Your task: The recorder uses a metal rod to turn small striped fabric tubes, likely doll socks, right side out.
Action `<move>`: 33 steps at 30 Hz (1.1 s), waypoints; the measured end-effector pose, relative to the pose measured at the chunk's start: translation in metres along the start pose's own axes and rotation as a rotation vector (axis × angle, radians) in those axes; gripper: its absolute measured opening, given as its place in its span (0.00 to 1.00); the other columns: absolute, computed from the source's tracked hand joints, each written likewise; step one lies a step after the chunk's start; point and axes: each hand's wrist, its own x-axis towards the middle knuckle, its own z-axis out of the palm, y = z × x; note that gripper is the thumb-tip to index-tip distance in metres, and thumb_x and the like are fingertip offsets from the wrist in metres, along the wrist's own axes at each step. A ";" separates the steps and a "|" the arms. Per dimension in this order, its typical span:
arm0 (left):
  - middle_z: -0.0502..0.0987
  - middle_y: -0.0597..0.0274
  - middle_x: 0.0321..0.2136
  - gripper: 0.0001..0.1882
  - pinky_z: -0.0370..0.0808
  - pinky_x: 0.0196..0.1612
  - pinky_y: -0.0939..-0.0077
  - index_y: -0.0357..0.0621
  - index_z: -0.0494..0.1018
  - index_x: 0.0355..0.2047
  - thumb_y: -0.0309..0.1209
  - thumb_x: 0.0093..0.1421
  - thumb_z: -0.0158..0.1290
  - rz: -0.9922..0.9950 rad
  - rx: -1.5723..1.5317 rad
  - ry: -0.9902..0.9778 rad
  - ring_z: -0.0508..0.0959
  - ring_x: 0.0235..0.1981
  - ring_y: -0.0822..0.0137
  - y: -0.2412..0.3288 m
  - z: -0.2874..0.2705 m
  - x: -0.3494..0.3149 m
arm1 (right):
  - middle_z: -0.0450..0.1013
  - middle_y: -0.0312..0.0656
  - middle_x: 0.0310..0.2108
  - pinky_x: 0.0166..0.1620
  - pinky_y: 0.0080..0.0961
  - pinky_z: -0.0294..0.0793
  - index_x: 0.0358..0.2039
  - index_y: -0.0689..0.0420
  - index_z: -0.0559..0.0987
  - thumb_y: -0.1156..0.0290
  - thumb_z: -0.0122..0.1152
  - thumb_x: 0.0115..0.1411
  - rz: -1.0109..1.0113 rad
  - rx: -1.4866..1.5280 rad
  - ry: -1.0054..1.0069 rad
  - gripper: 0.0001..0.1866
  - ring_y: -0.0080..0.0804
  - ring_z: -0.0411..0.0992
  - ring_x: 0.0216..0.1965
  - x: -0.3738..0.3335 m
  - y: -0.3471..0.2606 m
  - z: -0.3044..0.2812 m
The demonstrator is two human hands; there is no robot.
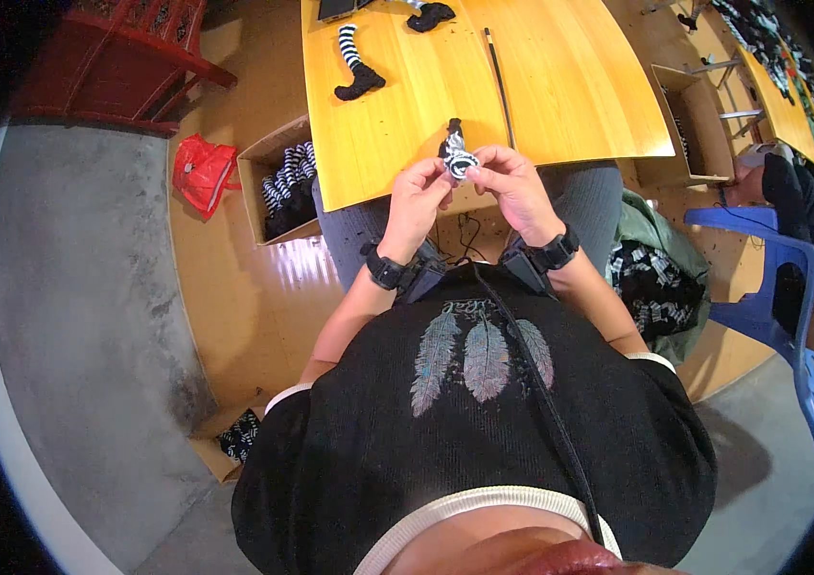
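Just over the near edge of the wooden table, my two hands hold a bunched black-and-white striped fabric leg between them. My left hand pinches its near left side, and my right hand pinches its right side. The striped end is gathered into a ring facing me, while the black end points away over the tabletop. A stuffed striped leg with a black boot-shaped foot lies on the table to the far left. Another black foot lies beyond it. To the right of my hands rests a thin dark rod.
A cardboard box of striped pieces stands left of my legs, beside a red bag. At my right is a green sack of striped fabric. Farther right, another person sits by a blue plastic chair.
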 end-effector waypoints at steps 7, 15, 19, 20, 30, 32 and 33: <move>0.69 0.69 0.23 0.07 0.66 0.25 0.89 0.38 0.71 0.32 0.21 0.51 0.49 0.303 0.374 0.181 0.67 0.21 0.80 0.017 0.004 0.000 | 0.71 0.35 0.29 0.28 0.12 0.64 0.24 0.59 0.72 0.81 0.58 0.46 -0.091 -0.158 0.040 0.05 0.16 0.66 0.25 -0.003 0.004 -0.007; 0.74 0.60 0.22 0.07 0.68 0.25 0.84 0.37 0.73 0.30 0.21 0.48 0.51 0.674 0.952 0.073 0.73 0.23 0.73 0.018 0.001 0.001 | 0.71 0.33 0.27 0.31 0.10 0.67 0.34 0.62 0.73 0.82 0.56 0.48 -0.195 -0.517 0.083 0.11 0.14 0.67 0.27 -0.013 -0.001 0.010; 0.74 0.62 0.20 0.05 0.68 0.24 0.84 0.36 0.73 0.27 0.20 0.49 0.48 0.516 0.728 0.178 0.72 0.21 0.76 0.020 0.011 -0.003 | 0.71 0.32 0.28 0.33 0.12 0.67 0.35 0.62 0.73 0.81 0.58 0.46 -0.238 -0.450 0.084 0.13 0.14 0.67 0.29 -0.014 0.000 0.011; 0.74 0.60 0.22 0.05 0.69 0.27 0.85 0.35 0.72 0.27 0.21 0.48 0.50 0.339 0.585 0.214 0.73 0.21 0.74 0.021 0.013 -0.005 | 0.71 0.32 0.28 0.33 0.12 0.67 0.35 0.62 0.73 0.81 0.58 0.46 -0.237 -0.450 0.085 0.13 0.14 0.67 0.29 -0.013 0.001 0.010; 0.71 0.70 0.20 0.04 0.65 0.24 0.88 0.35 0.70 0.26 0.24 0.50 0.49 0.042 0.289 0.042 0.67 0.20 0.81 0.000 0.005 0.000 | 0.70 0.33 0.29 0.31 0.12 0.65 0.28 0.61 0.73 0.78 0.59 0.48 -0.213 -0.363 0.022 0.06 0.15 0.66 0.29 -0.011 0.000 0.006; 0.70 0.69 0.19 0.04 0.64 0.23 0.88 0.35 0.70 0.26 0.23 0.49 0.50 0.055 0.287 0.069 0.67 0.20 0.81 0.003 0.006 -0.001 | 0.69 0.35 0.28 0.25 0.10 0.62 0.25 0.59 0.72 0.78 0.56 0.50 -0.188 -0.250 0.008 0.03 0.15 0.64 0.22 -0.012 0.001 0.006; 0.69 0.68 0.19 0.04 0.64 0.23 0.87 0.35 0.70 0.25 0.23 0.49 0.50 0.072 0.285 0.094 0.66 0.19 0.81 0.004 0.006 -0.002 | 0.69 0.35 0.28 0.25 0.10 0.62 0.25 0.59 0.72 0.78 0.56 0.50 -0.183 -0.247 0.008 0.03 0.15 0.64 0.22 -0.013 0.002 0.003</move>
